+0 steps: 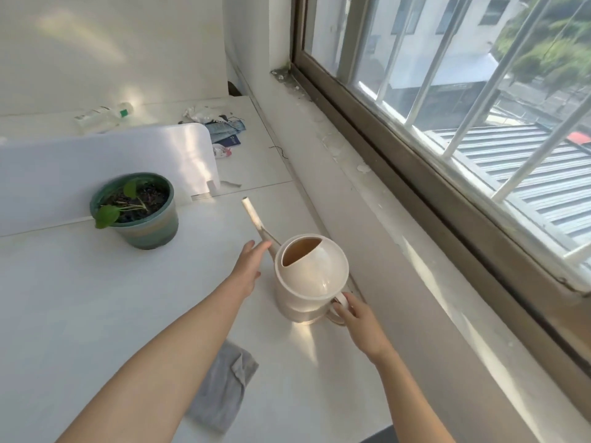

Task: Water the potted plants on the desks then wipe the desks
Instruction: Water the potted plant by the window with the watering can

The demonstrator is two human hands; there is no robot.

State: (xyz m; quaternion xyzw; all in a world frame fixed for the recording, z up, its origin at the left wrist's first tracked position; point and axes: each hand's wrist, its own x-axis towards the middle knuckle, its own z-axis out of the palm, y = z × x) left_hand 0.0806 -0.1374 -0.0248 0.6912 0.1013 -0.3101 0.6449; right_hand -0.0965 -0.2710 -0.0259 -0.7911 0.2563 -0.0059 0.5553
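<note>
Sunlit white corner, we're right by the window.
We see a plain white wall [112, 43] behind, a brown-framed glass window [415, 174] with white metal bars [425, 87] on the right, a dusty white sill [367, 219] beneath, and a rounded white partition panel [96, 155] on the white laminate desk [80, 298].

The right hand [358, 318] holds the watering can [311, 276] by its handle [335, 318]. The left hand [251, 266] touches the spout [254, 217].

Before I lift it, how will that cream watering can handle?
Probably rigid: the watering can looks like smooth moulded plastic. The long spout may make it front-heavy and prone to tipping forward, so hold the handle firmly. Weight is uncertain; the water level isn't visible.
</note>
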